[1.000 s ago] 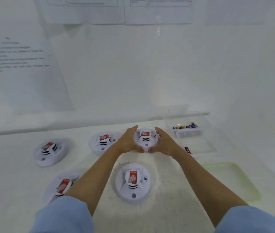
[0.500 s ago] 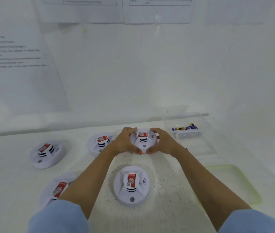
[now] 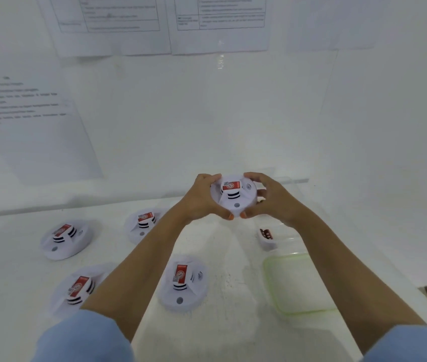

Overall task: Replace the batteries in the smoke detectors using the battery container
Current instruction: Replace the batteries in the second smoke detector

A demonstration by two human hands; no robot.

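A round white smoke detector (image 3: pixel 234 196) with a red label is held up off the table. My left hand (image 3: pixel 204 198) grips its left rim and my right hand (image 3: pixel 267 198) grips its right rim, thumbs meeting under its near edge. Several more detectors lie on the white table: one (image 3: pixel 183 283) just below my arms, one (image 3: pixel 143 226) behind my left forearm, one (image 3: pixel 64 240) at far left, one (image 3: pixel 76 288) at near left. The clear battery container (image 3: pixel 289 232) stands at the right, largely hidden behind my right hand; its batteries are out of sight.
A small white piece with a dark red top (image 3: pixel 267 239) lies beside my right forearm. A clear lid with a green rim (image 3: pixel 296 283) rests at the near right. White walls with taped paper sheets (image 3: pixel 113 24) close in the table at the back and sides.
Both hands have lifted the detector from the back of the table and drawn it up toward me. The camera has tilted, so the batteries are now hidden.
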